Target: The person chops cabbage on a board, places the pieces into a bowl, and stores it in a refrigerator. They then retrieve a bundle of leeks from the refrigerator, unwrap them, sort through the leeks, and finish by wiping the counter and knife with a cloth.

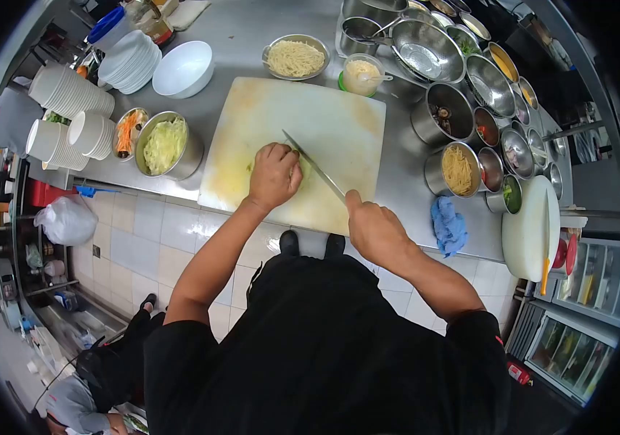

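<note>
On a pale yellowish cutting board [324, 123], my left hand [275, 174] presses down on a small pale green vegetable [304, 171], mostly hidden under the fingers. My right hand [375, 230] grips the handle of a long knife [315, 166]. Its blade slants up and left, lying right against my left knuckles at the vegetable.
A metal bowl of shredded cabbage [165, 145] and a smaller bowl of carrot strips [127, 132] sit left of the board. Stacked white bowls [71, 90], a noodle bowl [295, 58], several metal ingredient pots [469, 138], a blue cloth [449, 226] and a second board [531, 228] surround it. Another person [100, 377] is at lower left.
</note>
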Available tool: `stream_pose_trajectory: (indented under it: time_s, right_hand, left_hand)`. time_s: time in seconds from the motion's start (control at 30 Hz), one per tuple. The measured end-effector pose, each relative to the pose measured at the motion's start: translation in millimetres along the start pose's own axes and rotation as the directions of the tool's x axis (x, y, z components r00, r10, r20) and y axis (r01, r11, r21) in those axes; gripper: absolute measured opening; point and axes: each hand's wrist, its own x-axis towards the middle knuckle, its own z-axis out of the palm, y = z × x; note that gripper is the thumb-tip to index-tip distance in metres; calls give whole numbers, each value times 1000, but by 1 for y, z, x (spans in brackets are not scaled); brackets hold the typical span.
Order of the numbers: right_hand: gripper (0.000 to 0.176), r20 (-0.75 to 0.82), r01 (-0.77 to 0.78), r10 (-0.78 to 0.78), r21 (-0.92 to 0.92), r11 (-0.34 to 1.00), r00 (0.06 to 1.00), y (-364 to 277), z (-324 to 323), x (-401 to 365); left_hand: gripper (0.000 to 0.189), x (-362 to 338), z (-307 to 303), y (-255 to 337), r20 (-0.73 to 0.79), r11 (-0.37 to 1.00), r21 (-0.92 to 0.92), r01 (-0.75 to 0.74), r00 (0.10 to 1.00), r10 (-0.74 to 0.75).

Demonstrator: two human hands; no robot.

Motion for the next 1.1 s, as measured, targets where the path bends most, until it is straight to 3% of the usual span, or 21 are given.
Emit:
stream_pose_trajectory:
  time_s: [0.2, 0.4, 0.47, 0.6, 0.7, 0.8, 0.87, 1.0, 1.1]
  right_hand:
    - [13, 19, 30, -30, 10, 999, 999, -3, 9, 24]
    - [14, 51, -41, 38, 71, 997, 998, 2, 34, 55]
    - [14, 90, -105, 99, 57, 993, 991, 4, 31, 55]
    - [13, 79, -62, 60, 29, 998, 995, 2, 27, 52]
    - [14, 58, -72, 70, 35, 997, 996, 3, 29, 53]
    - [15, 73, -80, 76, 58, 995, 994, 3, 27, 52]
    - [16, 79, -73, 67, 72, 995, 995, 4, 24, 51]
    - [19, 107, -139, 135, 34, 990, 985, 0, -3, 46]
    - [23, 115, -172, 165, 53, 984, 980, 1, -7, 48]
  left_hand:
    - [14, 1, 0, -2, 2, 1000, -5, 19, 1000, -19]
    - [15, -2, -4, -3, 28, 994, -80, 75, 997, -73]
    - [13, 0, -10, 3, -85, 998, 9, 57, 995, -56]
    - [11, -5, -12, 1, -49, 998, 49, 33, 998, -31]
    - [13, -9, -4, -5, -65, 1000, 15, 3, 998, -2]
    - [20, -10, -3, -3, -37, 993, -103, 62, 997, -66]
    - [25, -7, -3, 3, -185, 964, -223, 141, 965, -184]
    - [26, -7, 0, 0, -251, 966, -206, 153, 947, -203]
    - [23, -8, -1, -1, -201, 948, -263, 180, 951, -236]
